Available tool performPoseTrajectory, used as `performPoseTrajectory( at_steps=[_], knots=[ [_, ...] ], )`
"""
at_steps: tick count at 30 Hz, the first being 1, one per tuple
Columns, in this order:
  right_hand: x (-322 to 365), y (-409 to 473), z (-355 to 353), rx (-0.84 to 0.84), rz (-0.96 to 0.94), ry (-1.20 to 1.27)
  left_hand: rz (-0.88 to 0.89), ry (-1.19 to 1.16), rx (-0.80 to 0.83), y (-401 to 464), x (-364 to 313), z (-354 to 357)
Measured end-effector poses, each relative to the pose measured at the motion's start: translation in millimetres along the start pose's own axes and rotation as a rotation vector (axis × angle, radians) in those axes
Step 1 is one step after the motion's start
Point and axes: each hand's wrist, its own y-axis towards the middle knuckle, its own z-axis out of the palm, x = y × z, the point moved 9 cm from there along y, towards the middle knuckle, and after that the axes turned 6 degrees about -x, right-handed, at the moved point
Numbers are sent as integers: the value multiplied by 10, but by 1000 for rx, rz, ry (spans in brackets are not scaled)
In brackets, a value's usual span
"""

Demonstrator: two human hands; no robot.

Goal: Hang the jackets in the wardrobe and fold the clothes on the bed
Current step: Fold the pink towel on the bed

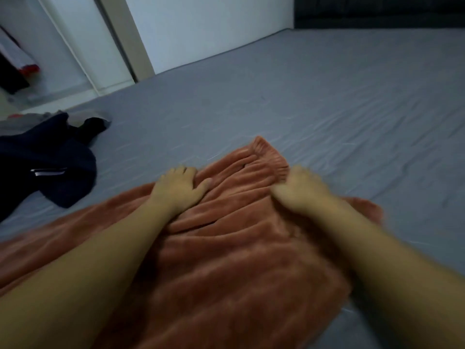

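I'm judging this as the folding step: I'm watching both hands working an orange ribbed garment (226, 235) lying on the grey bed (327, 102), lower centre of the frame. The left hand (180, 187) is pressing down on it, fingers spread fairly flat. The right hand (299, 190) is blurred; it seems to be bunching fabric near the ribbed cuff (269, 154), but I cannot tell. The garment's long axis is running from bottom centre toward that cuff, pointing up-frame. Next, I'd expect smoothing, then folding across. A dark garment (45, 162) is waiting at left.
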Motion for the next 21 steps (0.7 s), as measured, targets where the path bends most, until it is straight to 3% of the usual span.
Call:
performPoseTrajectory(
  at_steps=[2,6,8,10,12,14,16,19,21],
  knots=[
    [276,300,-47,21,102,400,-20,21,11,-234,290,-72],
    [680,454,170,177,164,518,-16,109,11,-355,582,-336],
    [664,434,225,217,167,545,72,205,-109,-294,575,-601],
    [607,419,170,192,208,651,213,299,-247,-338,486,-830],
    [542,420,77,115,255,753,242,367,-156,-440,455,-805],
    [522,407,-16,34,270,853,141,363,32,-563,517,-572],
    [539,420,-109,-41,263,963,-78,260,114,-672,726,-400],
    [637,466,-238,-122,231,1066,-300,124,-44,-654,1034,-560],
    [716,551,-300,-194,202,1034,-358,101,-201,-506,1158,-881]
  ],
)
